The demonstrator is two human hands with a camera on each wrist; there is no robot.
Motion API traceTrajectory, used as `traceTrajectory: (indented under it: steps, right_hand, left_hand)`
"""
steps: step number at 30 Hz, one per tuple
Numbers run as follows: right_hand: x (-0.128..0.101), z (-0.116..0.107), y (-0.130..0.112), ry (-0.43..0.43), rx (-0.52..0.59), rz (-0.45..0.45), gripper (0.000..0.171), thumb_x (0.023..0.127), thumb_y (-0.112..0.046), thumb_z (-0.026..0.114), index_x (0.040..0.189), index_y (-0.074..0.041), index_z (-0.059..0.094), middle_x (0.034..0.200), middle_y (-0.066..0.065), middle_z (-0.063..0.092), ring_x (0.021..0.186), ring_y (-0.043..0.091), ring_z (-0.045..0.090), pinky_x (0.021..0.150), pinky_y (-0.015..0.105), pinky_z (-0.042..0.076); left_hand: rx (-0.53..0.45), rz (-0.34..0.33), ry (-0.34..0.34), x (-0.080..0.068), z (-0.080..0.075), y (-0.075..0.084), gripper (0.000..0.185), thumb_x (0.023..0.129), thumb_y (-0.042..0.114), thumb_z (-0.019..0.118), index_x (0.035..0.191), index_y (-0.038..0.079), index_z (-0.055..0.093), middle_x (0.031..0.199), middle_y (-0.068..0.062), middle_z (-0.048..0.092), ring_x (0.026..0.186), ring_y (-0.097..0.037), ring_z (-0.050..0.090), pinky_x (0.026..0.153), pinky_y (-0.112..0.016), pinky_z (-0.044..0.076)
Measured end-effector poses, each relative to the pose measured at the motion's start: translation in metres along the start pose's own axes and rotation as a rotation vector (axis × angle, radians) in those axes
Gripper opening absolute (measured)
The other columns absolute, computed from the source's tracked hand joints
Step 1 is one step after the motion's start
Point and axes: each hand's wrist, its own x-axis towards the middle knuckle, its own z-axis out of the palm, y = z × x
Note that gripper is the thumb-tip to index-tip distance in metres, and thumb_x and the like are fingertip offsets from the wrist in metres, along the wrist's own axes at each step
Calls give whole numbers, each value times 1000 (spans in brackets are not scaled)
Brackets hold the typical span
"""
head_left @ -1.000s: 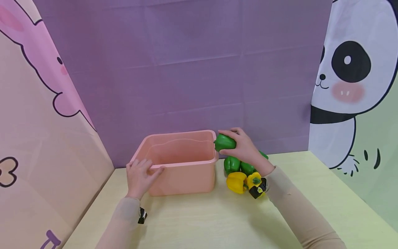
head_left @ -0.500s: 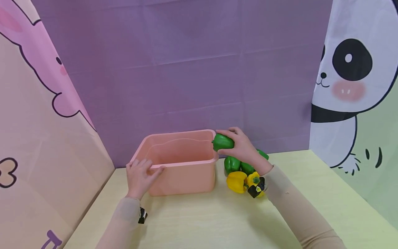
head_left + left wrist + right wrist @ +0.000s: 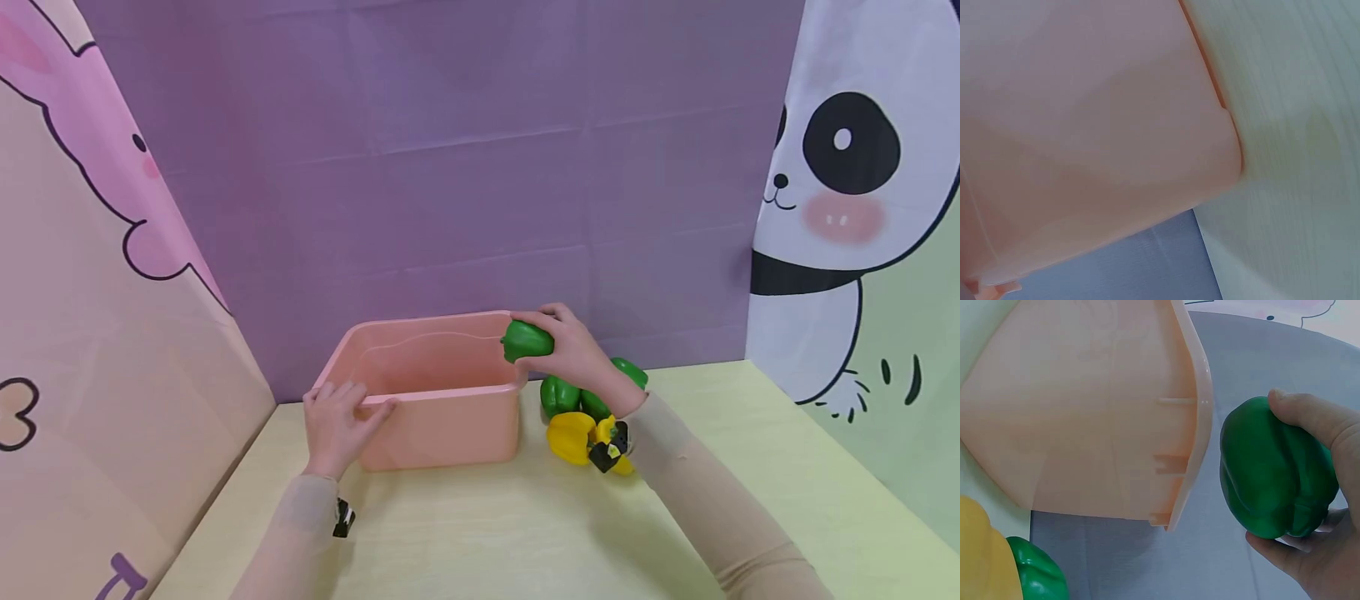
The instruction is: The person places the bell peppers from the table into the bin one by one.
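My right hand point(image 3: 573, 350) grips a green bell pepper point(image 3: 525, 340), held just above the right rim of the pink plastic bin point(image 3: 438, 433). In the right wrist view the same pepper point(image 3: 1272, 478) sits between thumb and fingers beside the bin's rim point(image 3: 1194, 425). My left hand point(image 3: 337, 421) rests on the bin's near left corner, fingers curled over the rim. The left wrist view shows only the bin's wall point(image 3: 1097, 137) and the table point(image 3: 1291, 156).
A small pile of peppers lies right of the bin: green ones point(image 3: 558, 394) and yellow ones point(image 3: 570, 437), partly hidden by my right wrist. Purple backdrop point(image 3: 450, 167) stands behind; cartoon panels close the left and right sides. Pale yellow tabletop point(image 3: 525, 533) stretches toward me.
My right hand has carried the green pepper leftward, from beside the bin to over its right rim. The left hand has stayed on the bin's corner.
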Motion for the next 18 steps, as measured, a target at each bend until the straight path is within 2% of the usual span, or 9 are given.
traceTrajectory:
  steps: [11, 18]
  right_hand:
    - [9, 8, -4, -16, 6, -9, 65, 81, -26, 80, 139, -22, 54, 130, 14, 42, 104, 32, 53, 84, 45, 51]
    - [11, 14, -8, -28, 7, -5, 65, 81, -28, 80, 140, -27, 52, 132, 14, 41, 104, 32, 54, 82, 44, 53]
  left_hand:
    - [0, -3, -2, 0, -1, -2, 46, 80, 59, 66, 69, 18, 50, 67, 4, 48, 68, -23, 38, 78, -51, 28]
    - [-4, -11, -9, 0, -1, -1, 44, 80, 57, 67, 69, 18, 50, 66, 4, 46, 68, -23, 37, 79, -51, 27]
